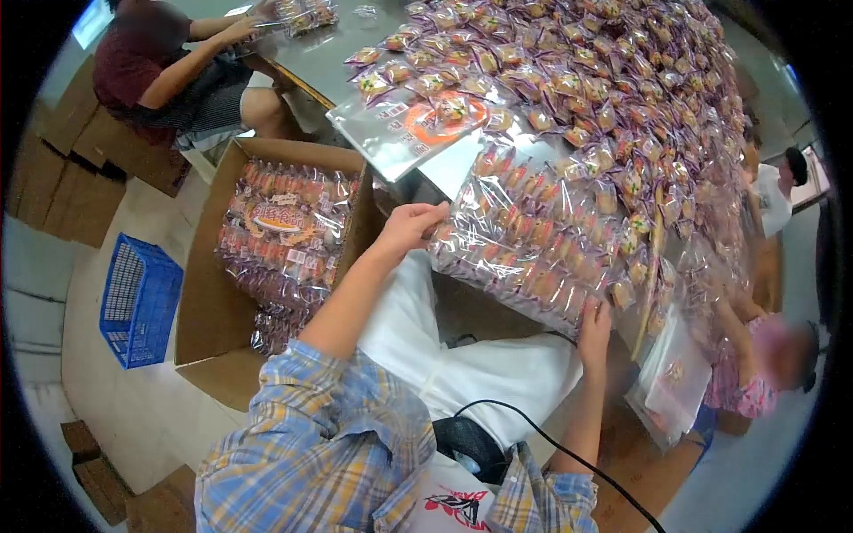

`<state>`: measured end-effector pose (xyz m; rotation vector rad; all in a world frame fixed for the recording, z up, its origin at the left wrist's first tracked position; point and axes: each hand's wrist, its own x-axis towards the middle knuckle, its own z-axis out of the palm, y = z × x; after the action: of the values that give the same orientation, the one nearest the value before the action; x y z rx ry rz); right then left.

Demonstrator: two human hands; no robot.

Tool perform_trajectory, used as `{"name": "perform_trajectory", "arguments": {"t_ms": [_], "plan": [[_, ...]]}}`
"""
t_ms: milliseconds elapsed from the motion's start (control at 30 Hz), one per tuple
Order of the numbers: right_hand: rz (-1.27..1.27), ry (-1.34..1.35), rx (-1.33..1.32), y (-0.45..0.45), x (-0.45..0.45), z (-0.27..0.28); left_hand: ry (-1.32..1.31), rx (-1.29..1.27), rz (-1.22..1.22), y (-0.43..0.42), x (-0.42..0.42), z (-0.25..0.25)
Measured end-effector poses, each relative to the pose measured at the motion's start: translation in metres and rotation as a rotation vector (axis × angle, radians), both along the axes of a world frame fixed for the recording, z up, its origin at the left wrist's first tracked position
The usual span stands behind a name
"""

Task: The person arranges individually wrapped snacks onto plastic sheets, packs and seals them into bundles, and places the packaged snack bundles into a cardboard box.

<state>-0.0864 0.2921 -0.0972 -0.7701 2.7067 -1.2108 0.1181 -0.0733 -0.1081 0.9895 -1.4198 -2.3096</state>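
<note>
A clear plastic bag (524, 244) filled with rows of small wrapped snacks is held tilted above my lap, against the table edge. My left hand (410, 229) pinches its left edge, thumb on top. At the lower right corner, my right hand (593, 333) is closed on the same bag. Just beyond it lies a stack of flat printed bags (378, 147) with an orange design. To my left, an open cardboard box (209, 266) holds filled bags (289, 222) with similar snacks inside.
Loose wrapped snacks (613, 98) are heaped over the table (355, 44). A blue plastic basket (142, 302) stands left of the box, near stacked cartons (67, 169). One co-worker (169, 75) sits at upper left, others at right. More flat bags (671, 377) hang at the right edge.
</note>
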Motion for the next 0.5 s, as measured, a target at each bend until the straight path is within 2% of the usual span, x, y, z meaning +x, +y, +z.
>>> {"name": "perform_trajectory", "arguments": {"t_ms": [67,267,400,467,500], "plan": [[-0.008,-0.035,0.028,-0.002,0.004,0.007,0.003,0.08,-0.024,-0.004,-0.002,0.003],[-0.016,0.006,0.061,0.003,-0.002,-0.005,0.028,-0.113,0.014,-0.006,-0.005,-0.006],[-0.034,0.095,0.037,0.012,-0.011,-0.031,-0.009,-0.045,-0.003,-0.005,-0.011,-0.016],[-0.016,0.013,0.087,0.004,-0.002,-0.009,-0.004,-0.025,0.007,-0.003,-0.017,-0.036],[-0.006,-0.027,0.111,0.0,0.002,0.0,0.032,-0.001,0.135,0.007,-0.021,-0.033]]}}
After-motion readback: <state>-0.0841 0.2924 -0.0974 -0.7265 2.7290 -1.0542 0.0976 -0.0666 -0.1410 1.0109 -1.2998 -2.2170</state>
